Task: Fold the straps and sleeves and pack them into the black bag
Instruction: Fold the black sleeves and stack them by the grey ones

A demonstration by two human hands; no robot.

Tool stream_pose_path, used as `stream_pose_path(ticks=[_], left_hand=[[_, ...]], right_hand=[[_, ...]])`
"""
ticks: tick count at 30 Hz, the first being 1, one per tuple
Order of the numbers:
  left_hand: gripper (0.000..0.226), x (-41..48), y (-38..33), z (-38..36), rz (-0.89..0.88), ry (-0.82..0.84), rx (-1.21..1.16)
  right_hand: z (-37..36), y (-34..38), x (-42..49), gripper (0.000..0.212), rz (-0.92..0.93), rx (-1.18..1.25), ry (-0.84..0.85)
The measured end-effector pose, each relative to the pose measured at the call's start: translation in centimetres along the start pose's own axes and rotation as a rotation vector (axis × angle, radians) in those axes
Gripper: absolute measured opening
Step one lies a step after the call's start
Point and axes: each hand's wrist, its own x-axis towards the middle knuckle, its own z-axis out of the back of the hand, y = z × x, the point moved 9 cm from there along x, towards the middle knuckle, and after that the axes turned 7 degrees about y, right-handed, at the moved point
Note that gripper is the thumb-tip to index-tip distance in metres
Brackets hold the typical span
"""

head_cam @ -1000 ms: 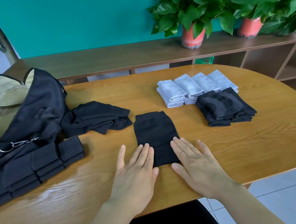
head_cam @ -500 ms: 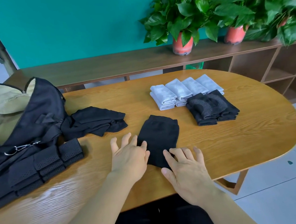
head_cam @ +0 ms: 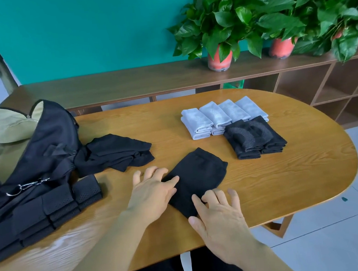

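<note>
A black sleeve (head_cam: 197, 175) lies flat and slanted on the wooden table (head_cam: 288, 179) in front of me. My left hand (head_cam: 153, 191) rests on its left edge with spread fingers. At the sleeve's near corner, my right hand (head_cam: 219, 217) touches it with fingers slightly bent. The black bag (head_cam: 42, 149), open with a beige lining, sits at the far left. Folded black perforated straps (head_cam: 49, 210) lie stacked in front of the bag. A loose pile of black sleeves (head_cam: 113, 153) lies beside the bag.
Folded white sleeves (head_cam: 218, 115) and folded black sleeves (head_cam: 253, 138) sit in rows at the table's far right. A long wooden shelf (head_cam: 124, 86) with potted plants (head_cam: 220, 34) stands behind the table. Tiled floor shows past the rounded right edge.
The sleeve has turned from straight to slanted, its far end swung right. Both hands shifted with it, my left hand onto its left edge and my right hand to its near corner.
</note>
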Motion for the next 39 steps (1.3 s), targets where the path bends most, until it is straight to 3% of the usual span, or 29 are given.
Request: stream_pose_path(ticks=[3,5,8,12,16,18,22,28,39], left_hand=[[0.038,0.3,-0.2,0.6,-0.075,-0.056,-0.050],[0.036,-0.3,-0.5,1.7,-0.052,-0.197,-0.143],[0.036,-1.5,-2.2,2.0,0.013,-0.319,-0.288],[0.039,-1.7,-6.0,0.7,0.046,-0.286,-0.177],[0.035,-0.9,-5.8,-0.3,0.119,-0.291,-0.103],[0.029,-0.6,-5.8,-0.1,0.122,-0.285,-0.084],[0.041,0.4,-3.7,0.8,0.174,-0.223,-0.097],[0.016,1.9,-2.2,0.6,0.038,-0.291,-0.023],[0.031,1.9,-1.9,0.6,-0.022,-0.247,0.007]], right_hand=[[0.2,-0.7,0.4,0.064,0.043,0.147,0.049],[1.0,-2.2,1.4,0.067,0.054,0.309,0.025],[2.6,-4.3,4.5,0.057,0.048,0.291,-0.057],[2.2,-5.2,9.3,0.035,0.070,0.059,0.044],[0.7,-5.0,10.7,0.042,0.137,-0.061,0.237],[1.0,-5.4,10.7,0.043,0.111,-0.077,0.242],[1.2,-5.6,9.8,0.044,0.063,-0.084,0.236],[0.7,-6.2,7.7,0.046,-0.025,-0.048,0.205],[0.6,-6.0,5.9,0.051,-0.138,0.050,0.220]])
